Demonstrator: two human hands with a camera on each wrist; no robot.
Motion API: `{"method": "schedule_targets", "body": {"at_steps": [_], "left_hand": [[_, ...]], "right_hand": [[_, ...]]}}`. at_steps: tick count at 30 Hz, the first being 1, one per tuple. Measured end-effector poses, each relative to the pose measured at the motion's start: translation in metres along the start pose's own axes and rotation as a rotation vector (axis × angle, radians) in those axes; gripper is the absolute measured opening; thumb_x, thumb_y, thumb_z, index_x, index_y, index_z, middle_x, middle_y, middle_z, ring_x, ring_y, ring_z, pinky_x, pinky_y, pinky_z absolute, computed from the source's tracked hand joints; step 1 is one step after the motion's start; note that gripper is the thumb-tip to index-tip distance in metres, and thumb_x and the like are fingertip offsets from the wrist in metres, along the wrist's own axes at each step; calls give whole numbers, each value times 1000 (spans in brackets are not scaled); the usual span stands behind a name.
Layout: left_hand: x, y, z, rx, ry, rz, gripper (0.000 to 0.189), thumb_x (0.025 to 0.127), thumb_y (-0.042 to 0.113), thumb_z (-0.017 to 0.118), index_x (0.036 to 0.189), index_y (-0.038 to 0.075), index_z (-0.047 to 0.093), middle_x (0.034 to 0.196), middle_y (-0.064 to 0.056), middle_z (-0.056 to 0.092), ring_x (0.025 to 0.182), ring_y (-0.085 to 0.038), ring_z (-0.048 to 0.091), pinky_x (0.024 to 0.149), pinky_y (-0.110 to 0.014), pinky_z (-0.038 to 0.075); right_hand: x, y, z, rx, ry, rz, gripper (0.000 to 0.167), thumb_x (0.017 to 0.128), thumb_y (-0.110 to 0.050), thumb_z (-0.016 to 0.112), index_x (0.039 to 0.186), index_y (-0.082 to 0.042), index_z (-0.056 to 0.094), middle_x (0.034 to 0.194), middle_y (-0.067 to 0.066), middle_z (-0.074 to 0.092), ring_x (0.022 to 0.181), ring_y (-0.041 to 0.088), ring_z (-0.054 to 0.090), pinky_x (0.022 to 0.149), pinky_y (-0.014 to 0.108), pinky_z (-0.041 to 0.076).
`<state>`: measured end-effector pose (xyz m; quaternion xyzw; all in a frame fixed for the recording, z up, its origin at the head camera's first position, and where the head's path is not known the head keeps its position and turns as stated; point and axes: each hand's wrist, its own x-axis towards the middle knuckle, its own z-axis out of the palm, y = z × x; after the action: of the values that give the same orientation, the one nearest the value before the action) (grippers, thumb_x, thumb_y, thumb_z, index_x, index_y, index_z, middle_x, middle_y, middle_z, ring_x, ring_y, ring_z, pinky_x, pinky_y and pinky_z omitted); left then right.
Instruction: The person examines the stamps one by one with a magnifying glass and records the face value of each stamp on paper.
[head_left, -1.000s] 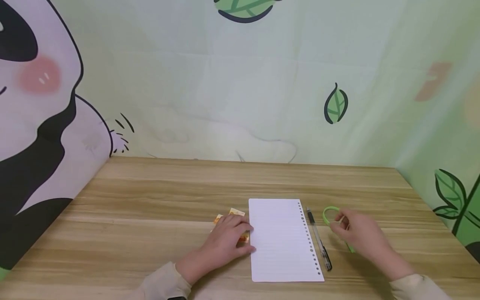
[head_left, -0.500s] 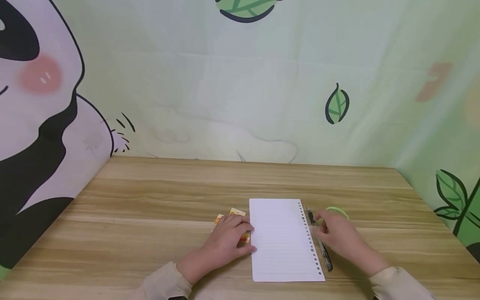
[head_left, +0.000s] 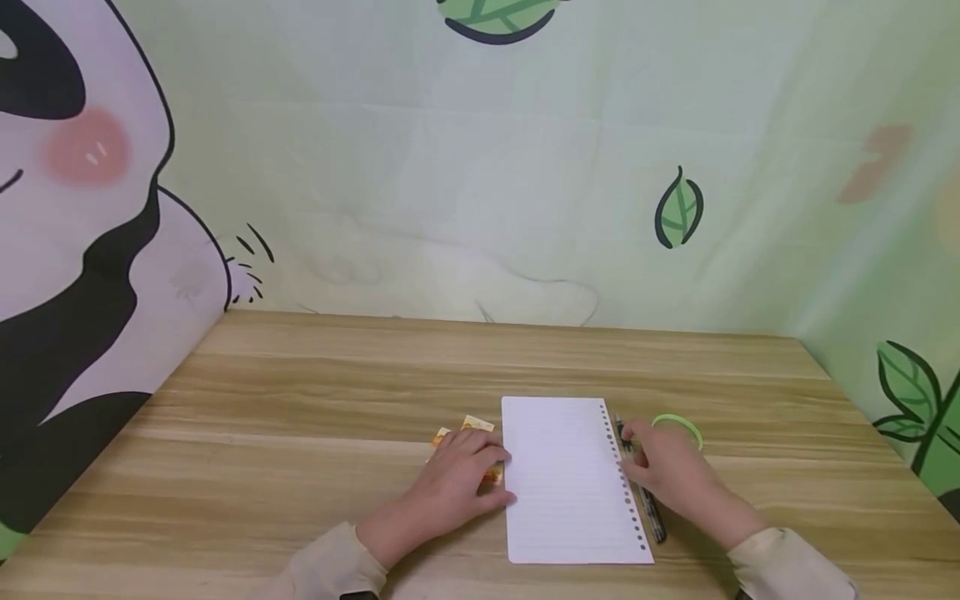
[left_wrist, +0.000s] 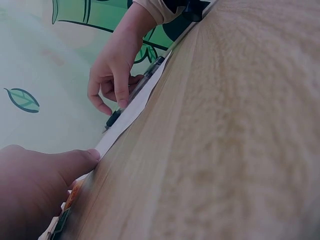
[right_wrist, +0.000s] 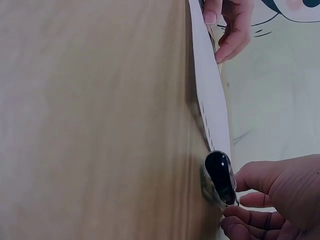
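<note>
A white lined loose-leaf sheet [head_left: 562,492] lies flat, its punched holes along the right edge. My left hand [head_left: 457,479] rests at its left edge, thumb and fingertips at the border, partly covering orange-and-white cards [head_left: 477,423]. Over a clear-barrelled pen with black ends [head_left: 654,517], my right hand [head_left: 678,471] spreads its thumb and index finger, with the thumb at the sheet's punched edge. In the left wrist view the right thumb comes down by the pen [left_wrist: 115,119]; a firm grip does not show. A thin green loop [head_left: 678,425] is partly hidden behind the right hand.
The wood-grain table [head_left: 262,467] extends to both sides. A light green cloth backdrop [head_left: 420,167] with a printed panda and leaves stands behind it and along the sides.
My right hand has let go of the green loop and moved left, over the pen to the sheet's right edge. The left hand has stayed at the left edge.
</note>
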<state>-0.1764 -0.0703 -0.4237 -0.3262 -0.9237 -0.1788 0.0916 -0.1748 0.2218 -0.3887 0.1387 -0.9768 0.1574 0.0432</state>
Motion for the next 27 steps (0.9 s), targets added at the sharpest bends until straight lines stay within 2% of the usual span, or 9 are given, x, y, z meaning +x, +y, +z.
{"method": "schedule_targets", "body": {"at_steps": [9, 17, 22, 27], "left_hand": [[0, 1, 0, 7, -2, -2, 42, 81, 42, 73, 111, 13, 66, 121, -2, 61, 118, -20, 53, 105, -40, 40], [0, 0, 1, 6, 1, 1, 42, 81, 43, 73, 110, 14, 66, 121, -1, 61, 118, -19, 53, 105, -40, 40], [0, 0, 1, 8, 16, 6, 41, 80, 42, 74, 109, 14, 67, 120, 0, 61, 117, -19, 53, 105, -39, 40], [0, 0, 2, 5, 17, 8, 41, 80, 42, 74, 109, 14, 67, 119, 0, 61, 117, -19, 53, 105, -39, 40]], "right_hand": [[1, -2, 2, -43, 3, 13, 29, 78, -6, 67, 104, -2, 55, 59, -5, 47, 50, 8, 40, 45, 19, 31], [2, -5, -7, 30, -15, 29, 45, 80, -4, 63, 123, 1, 53, 56, -5, 47, 47, 7, 39, 41, 18, 31], [5, -5, -17, 80, -12, -8, 36, 85, -3, 58, 121, 0, 58, 59, -4, 45, 50, 6, 37, 43, 19, 31], [7, -7, -26, 93, 20, -49, 23, 89, -5, 56, 110, -1, 64, 62, -4, 43, 53, 6, 35, 45, 19, 31]]}}
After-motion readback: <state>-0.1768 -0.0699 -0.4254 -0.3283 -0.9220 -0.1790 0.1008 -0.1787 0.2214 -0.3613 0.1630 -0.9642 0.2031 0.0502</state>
